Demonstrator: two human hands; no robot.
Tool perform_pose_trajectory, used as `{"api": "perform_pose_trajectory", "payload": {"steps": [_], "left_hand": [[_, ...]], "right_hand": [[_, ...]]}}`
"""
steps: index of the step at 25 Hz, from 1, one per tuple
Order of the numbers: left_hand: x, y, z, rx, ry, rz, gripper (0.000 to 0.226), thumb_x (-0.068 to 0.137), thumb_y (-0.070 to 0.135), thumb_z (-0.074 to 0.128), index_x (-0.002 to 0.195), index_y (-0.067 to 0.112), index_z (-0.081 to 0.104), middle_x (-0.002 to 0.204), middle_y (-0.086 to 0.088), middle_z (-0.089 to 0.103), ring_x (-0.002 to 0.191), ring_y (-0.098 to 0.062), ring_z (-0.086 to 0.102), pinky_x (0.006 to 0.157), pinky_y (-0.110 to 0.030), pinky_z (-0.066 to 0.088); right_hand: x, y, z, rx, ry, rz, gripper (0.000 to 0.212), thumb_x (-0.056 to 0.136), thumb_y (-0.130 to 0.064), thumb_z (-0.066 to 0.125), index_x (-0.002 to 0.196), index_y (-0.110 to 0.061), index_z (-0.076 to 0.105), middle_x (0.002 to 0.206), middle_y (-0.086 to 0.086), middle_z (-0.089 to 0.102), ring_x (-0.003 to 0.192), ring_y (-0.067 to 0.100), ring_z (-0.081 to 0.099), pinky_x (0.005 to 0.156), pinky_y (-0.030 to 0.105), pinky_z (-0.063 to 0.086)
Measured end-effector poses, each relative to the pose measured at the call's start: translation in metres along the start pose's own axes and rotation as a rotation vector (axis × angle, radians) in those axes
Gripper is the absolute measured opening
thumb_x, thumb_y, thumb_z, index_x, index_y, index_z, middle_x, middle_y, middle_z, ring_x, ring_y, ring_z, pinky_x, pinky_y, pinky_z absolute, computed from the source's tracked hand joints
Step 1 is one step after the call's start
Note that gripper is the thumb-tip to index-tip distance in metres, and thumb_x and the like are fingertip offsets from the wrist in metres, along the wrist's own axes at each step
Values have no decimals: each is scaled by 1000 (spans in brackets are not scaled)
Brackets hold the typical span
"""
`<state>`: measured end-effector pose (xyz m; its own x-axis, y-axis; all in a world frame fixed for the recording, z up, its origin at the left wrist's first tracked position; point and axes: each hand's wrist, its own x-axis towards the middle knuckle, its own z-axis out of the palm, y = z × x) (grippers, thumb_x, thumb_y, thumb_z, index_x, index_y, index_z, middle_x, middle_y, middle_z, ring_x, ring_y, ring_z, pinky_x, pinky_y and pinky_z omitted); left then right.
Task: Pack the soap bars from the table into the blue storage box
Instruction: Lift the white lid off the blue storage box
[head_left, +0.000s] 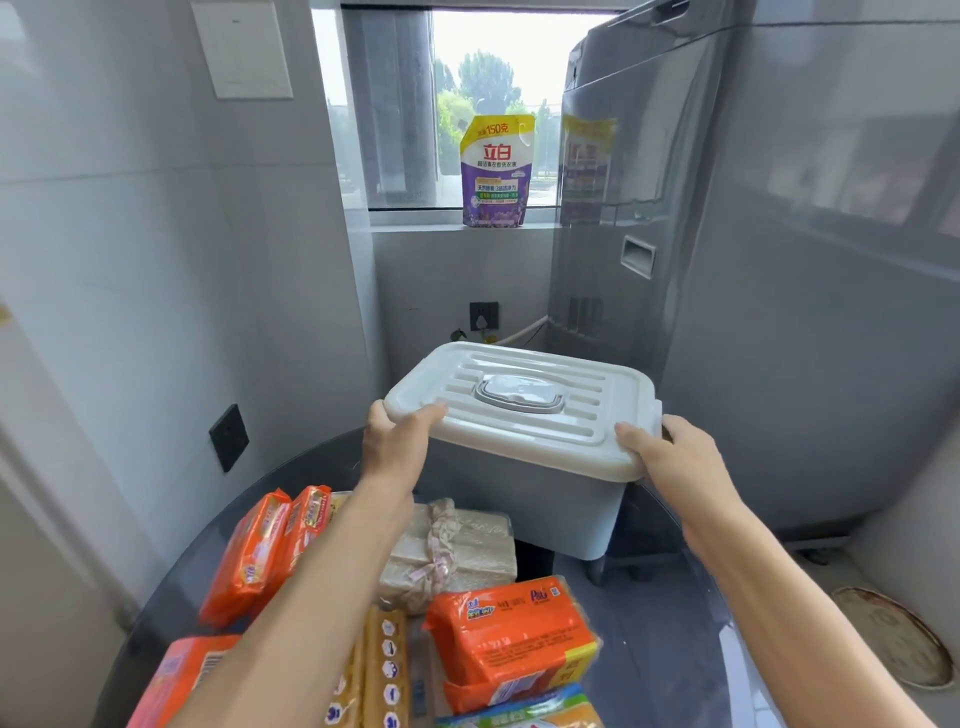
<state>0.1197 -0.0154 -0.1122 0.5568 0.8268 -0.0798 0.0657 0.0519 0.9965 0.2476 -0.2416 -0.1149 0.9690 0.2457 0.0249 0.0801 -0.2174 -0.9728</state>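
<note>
Left hand (395, 441) and right hand (670, 457) grip opposite edges of the white lid (524, 405) on the blue storage box (524, 499); wrapped soap bars (514, 634), stiff and likely slick, lie on the counter (649, 597) below both wrists

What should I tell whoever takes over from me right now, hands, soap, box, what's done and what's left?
Left hand grips the white lid at its near left corner; right hand grips its near right corner.
The lid sits on the blue storage box, at the table's far edge.
Orange soap packs and a beige wrapped bundle lie on the table.
Done: no soap visibly packed.
Left: take the lid off, pack the soap.
</note>
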Motion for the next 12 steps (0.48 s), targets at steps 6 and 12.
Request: {"api": "perform_pose_trajectory", "payload": {"steps": [6,12], "left_hand": [[-4,4,-9,115,-45,169,46,70,47,67,111,28,59,121,3,57,111,-22,54,89,-41,48],[-5,6,-2,538,-127,387,82,69,67,60,142,32,45,153,7,38,146,-25,23,118,-58,17]], "right_hand": [[0,-2,4,125,18,4,38,91,-25,64,127,-16,58,114,-4,66,93,12,63,67,27,47],[6,-10,-19,500,256,-46,63,83,-5,70,139,-24,49,131,-4,59,107,14,64,82,31,56]]}}
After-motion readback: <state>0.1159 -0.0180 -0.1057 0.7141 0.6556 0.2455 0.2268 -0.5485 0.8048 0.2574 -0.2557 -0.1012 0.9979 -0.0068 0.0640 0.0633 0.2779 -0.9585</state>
